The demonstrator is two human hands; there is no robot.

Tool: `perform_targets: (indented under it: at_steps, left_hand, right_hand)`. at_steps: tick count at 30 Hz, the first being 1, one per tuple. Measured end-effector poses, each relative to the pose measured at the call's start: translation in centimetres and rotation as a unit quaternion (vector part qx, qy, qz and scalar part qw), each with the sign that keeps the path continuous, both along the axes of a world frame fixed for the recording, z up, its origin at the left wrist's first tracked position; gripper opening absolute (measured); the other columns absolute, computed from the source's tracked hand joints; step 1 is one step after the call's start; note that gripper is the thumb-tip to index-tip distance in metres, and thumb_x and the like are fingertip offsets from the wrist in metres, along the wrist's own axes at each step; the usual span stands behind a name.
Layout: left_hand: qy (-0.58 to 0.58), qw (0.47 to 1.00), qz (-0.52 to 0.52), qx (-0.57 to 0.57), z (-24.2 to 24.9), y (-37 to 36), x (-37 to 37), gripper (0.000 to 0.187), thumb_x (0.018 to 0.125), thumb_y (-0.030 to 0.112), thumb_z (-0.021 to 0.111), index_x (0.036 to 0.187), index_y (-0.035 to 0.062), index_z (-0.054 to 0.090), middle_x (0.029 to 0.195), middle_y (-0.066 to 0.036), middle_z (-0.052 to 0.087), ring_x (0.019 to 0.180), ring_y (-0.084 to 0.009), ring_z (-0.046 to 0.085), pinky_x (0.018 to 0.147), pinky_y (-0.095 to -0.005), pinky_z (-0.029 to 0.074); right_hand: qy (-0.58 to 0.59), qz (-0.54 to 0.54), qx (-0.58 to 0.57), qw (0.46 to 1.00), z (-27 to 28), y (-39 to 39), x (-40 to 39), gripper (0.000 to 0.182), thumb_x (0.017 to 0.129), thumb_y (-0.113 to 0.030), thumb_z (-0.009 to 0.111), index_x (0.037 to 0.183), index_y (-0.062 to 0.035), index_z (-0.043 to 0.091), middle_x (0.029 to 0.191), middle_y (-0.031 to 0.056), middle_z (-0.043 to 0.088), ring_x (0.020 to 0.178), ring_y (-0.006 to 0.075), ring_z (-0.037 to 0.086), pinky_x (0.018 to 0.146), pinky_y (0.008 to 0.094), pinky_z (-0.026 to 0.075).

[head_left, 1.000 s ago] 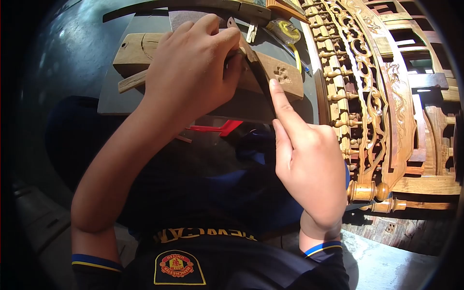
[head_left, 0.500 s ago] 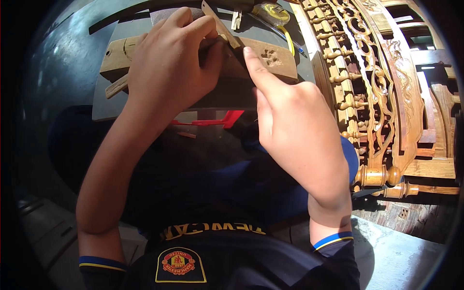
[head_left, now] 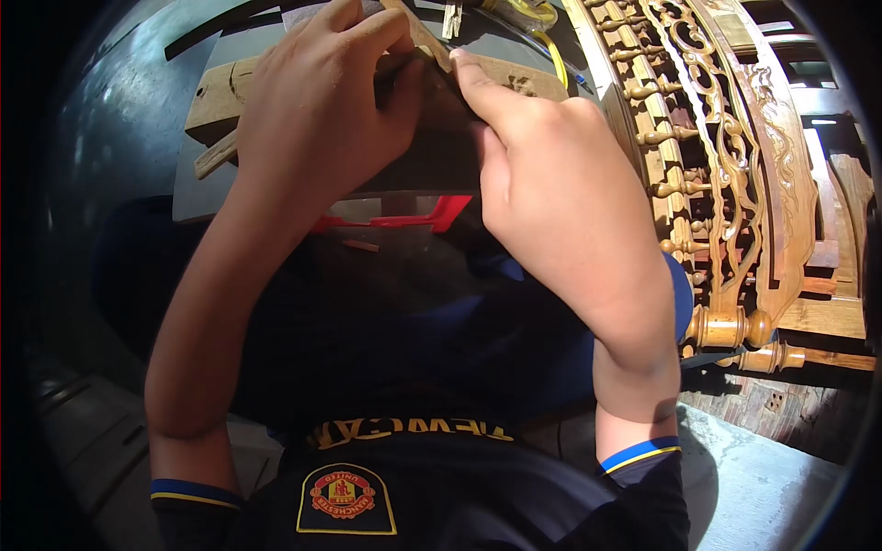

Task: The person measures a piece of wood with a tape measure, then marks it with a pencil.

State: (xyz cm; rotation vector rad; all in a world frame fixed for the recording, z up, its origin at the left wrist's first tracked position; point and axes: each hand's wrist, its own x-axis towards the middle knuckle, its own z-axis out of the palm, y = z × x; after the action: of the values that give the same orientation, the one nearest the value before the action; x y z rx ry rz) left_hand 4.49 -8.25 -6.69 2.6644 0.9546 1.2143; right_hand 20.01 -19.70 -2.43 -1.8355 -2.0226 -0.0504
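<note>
My left hand (head_left: 322, 101) is curled over a wooden block (head_left: 209, 99) lying crosswise, its fingers bent near the block's middle. A thin wooden stick (head_left: 217, 156) pokes out to the left from under this hand; what the fingers grip is hidden. My right hand (head_left: 574, 193) is closed, with its index finger stretched along a flat, narrow, blade-like strip (head_left: 420, 35). That strip slants up and away across the block, close to my left fingertips. Its handle end lies hidden in my right hand, and its far end leaves the picture.
Block and stick lie on a grey board (head_left: 195, 200). Behind them are a yellow tape measure (head_left: 535, 11) and a small wood scrap (head_left: 451, 20). A red object (head_left: 441, 217) shows below the board's near edge. Carved, turned wooden furniture (head_left: 726, 138) stands close on the right.
My right hand and the strip have slid forward and slightly left across the block. My left hand stays on the block, and the whole view has shifted a little.
</note>
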Motion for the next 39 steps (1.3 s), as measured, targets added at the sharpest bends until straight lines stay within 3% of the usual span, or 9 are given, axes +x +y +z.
perform_targets:
  at_steps: [3,9,14,21,24,26,33,34,39]
  left_hand:
    - [-0.009,1.0,0.0,-0.012,-0.2,0.0,-0.1,0.016,0.091,0.016,0.08,0.098,0.0049,0.072,0.093,-0.01,0.067,0.085,-0.0318,0.073,0.073,-0.0448,0.055]
    - [-0.01,0.999,0.002,-0.035,0.0,0.0,-0.1,0.015,0.091,0.015,0.079,0.098,0.0049,0.071,0.095,-0.011,0.068,0.087,-0.0332,0.073,0.075,-0.0439,0.056]
    - [-0.006,1.0,0.01,-0.026,0.1,0.0,-0.3,0.014,0.09,0.013,0.079,0.098,0.0041,0.071,0.095,-0.011,0.068,0.089,-0.0332,0.073,0.076,-0.0435,0.056]
    - [0.002,1.0,0.025,0.015,-0.5,0.7,-0.1,0.012,0.09,0.012,0.078,0.098,0.0043,0.072,0.092,-0.009,0.066,0.09,-0.032,0.071,0.078,-0.0436,0.054]
    - [0.046,0.993,0.036,0.098,0.1,0.5,0.1,0.012,0.091,0.012,0.077,0.098,0.0043,0.071,0.092,-0.009,0.066,0.092,-0.0319,0.068,0.081,-0.0453,0.052]
    - [0.036,0.997,0.029,0.056,0.2,0.4,0.2,0.012,0.091,0.012,0.078,0.098,0.0041,0.071,0.091,-0.009,0.065,0.093,-0.0321,0.066,0.083,-0.0457,0.052]
    - [-0.003,0.998,0.025,0.056,-0.6,0.7,0.0,0.014,0.09,0.013,0.077,0.096,0.003,0.07,0.089,-0.009,0.064,0.092,-0.0326,0.065,0.081,-0.0463,0.051]
    - [-0.009,0.999,0.023,0.049,-0.7,0.7,0.0,0.014,0.089,0.013,0.077,0.096,0.003,0.07,0.089,-0.009,0.063,0.091,-0.0324,0.065,0.081,-0.0461,0.051]
    - [-0.026,0.999,0.029,0.038,-0.8,0.7,0.2,0.015,0.087,0.013,0.078,0.095,0.0037,0.07,0.087,-0.009,0.061,0.089,-0.0316,0.065,0.079,-0.0453,0.051]
  right_hand:
    - [-0.007,-0.022,-0.089,0.996,1.5,-3.2,0.0,0.049,0.095,0.001,0.066,0.145,-0.0038,0.067,0.077,0.0276,0.069,0.073,0.0429,0.072,0.069,0.0497,0.055]
    - [0.009,-0.012,0.005,1.0,-0.4,-0.3,-0.1,0.047,0.096,0.0,0.065,0.143,-0.0043,0.068,0.085,0.0292,0.071,0.079,0.0456,0.072,0.072,0.0484,0.057]
    - [0.036,-0.038,-0.085,0.995,2.3,-5.6,-0.7,0.052,0.096,-0.001,0.066,0.148,-0.0065,0.065,0.068,0.0239,0.062,0.057,0.0419,0.062,0.06,0.0477,0.049]
    - [0.093,-0.018,-0.057,0.994,1.2,-5.0,1.0,0.054,0.097,0.0,0.067,0.15,-0.0082,0.065,0.066,0.0219,0.061,0.055,0.0415,0.06,0.058,0.0458,0.048]
    - [0.141,-0.022,-0.127,0.982,2.6,-6.7,1.0,0.071,0.095,0.004,0.066,0.163,-0.0105,0.05,0.077,0.0233,0.067,0.067,0.0434,0.065,0.067,0.0445,0.052]
    - [0.161,-0.026,-0.153,0.975,2.6,-9.0,1.2,0.082,0.094,0.007,0.064,0.17,-0.0112,0.038,0.086,0.0218,0.071,0.076,0.0416,0.07,0.075,0.0412,0.055]
    - [0.102,-0.127,-0.067,0.984,1.2,-11.7,-0.7,0.046,0.102,0.005,0.061,0.147,-0.0004,0.065,0.083,0.0173,0.072,0.072,0.029,0.073,0.069,0.0364,0.056]
    - [0.098,-0.138,-0.029,0.985,0.4,-11.5,-0.9,0.032,0.102,0.002,0.065,0.133,0.0019,0.071,0.079,0.0152,0.071,0.068,0.0272,0.072,0.065,0.0354,0.055]
    - [0.111,-0.128,-0.05,0.984,0.7,-10.5,-1.0,0.022,0.099,0.0,0.072,0.12,0.0032,0.068,0.085,0.0215,0.073,0.072,0.0397,0.074,0.062,0.0451,0.056]
